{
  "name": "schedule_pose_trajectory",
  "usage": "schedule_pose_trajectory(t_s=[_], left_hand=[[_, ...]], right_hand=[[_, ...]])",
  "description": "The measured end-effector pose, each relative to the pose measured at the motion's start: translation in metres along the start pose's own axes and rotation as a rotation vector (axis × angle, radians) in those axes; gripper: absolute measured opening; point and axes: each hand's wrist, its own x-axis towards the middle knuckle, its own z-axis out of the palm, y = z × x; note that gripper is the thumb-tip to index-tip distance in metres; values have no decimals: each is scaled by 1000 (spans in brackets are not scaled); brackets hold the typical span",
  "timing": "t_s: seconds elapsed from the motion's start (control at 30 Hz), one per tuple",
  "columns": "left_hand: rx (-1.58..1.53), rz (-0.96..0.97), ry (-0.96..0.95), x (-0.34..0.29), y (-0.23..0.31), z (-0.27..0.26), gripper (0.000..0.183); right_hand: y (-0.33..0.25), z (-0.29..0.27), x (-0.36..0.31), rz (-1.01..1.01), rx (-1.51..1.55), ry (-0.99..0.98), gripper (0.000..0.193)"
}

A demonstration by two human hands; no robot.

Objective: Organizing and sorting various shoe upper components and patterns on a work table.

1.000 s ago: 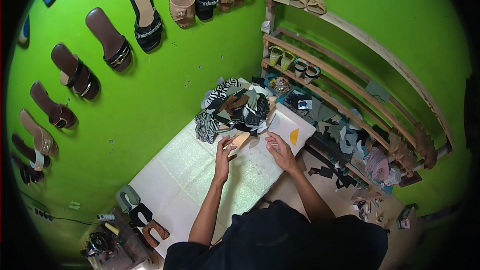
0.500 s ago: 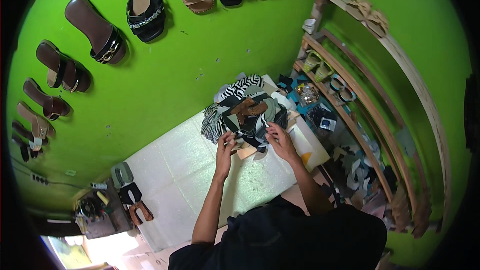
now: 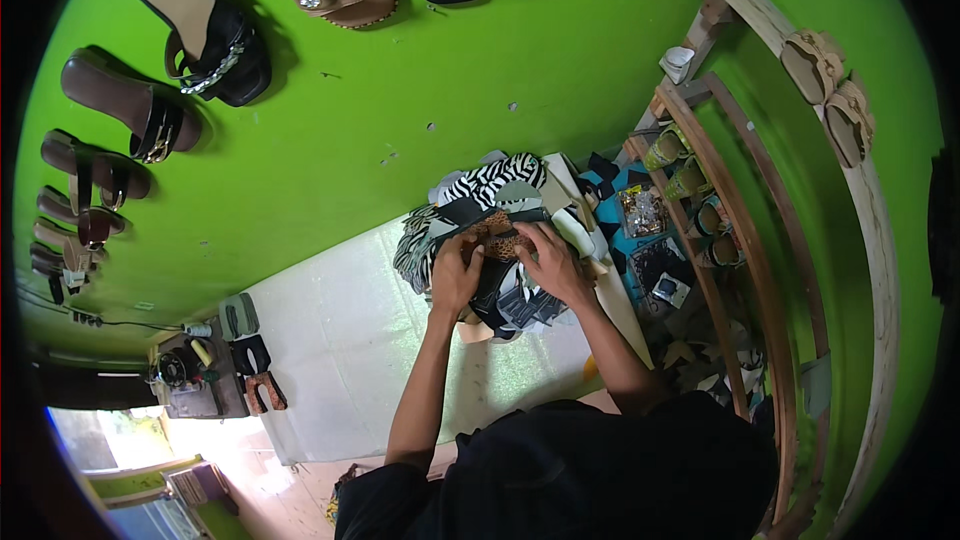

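A heap of cut material pieces (image 3: 480, 185) lies on the pale table, mixing zebra-striped, dark, grey-green and white ones. At its middle is a brown leopard-print piece (image 3: 497, 238). My left hand (image 3: 456, 278) is at the left side of this piece, with thumb and fingers closed on its edge. From the right, my right hand (image 3: 552, 262) reaches over the heap, and its curled fingers close on the same piece. Its fingertips are partly hidden. Dark grey cut pieces (image 3: 525, 308) lie below the hands.
Sample sandals (image 3: 215, 25) hang along the green wall. To the right stands a wooden shelf rack (image 3: 745, 230) with sandals, above a pile of scraps. The white table (image 3: 340, 310) holds several cut pieces (image 3: 240, 315) at its left end, beside a small machine (image 3: 185, 370).
Both hands have moved farther onto the heap and closed on the leopard-print piece. Dark grey pieces now show below them. My view has shifted, so the rack and wall sandals appear moved.
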Motion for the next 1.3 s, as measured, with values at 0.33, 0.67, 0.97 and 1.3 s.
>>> schedule_pose_trajectory(t_s=[0.33,0.67,0.97,1.3], left_hand=[[617,-27,16,17,-16,36,31],[341,299,-34,2,58,-36,16],[185,348,-180,-47,110,-117,14],[-427,-161,105,-149,61,-154,32]], right_hand=[[28,12,17,-38,-269,-160,40],[-4,-12,16,29,81,-62,37],[-36,-9,11,-6,791,-435,47],[-62,71,-57,267,1394,-1027,37]])
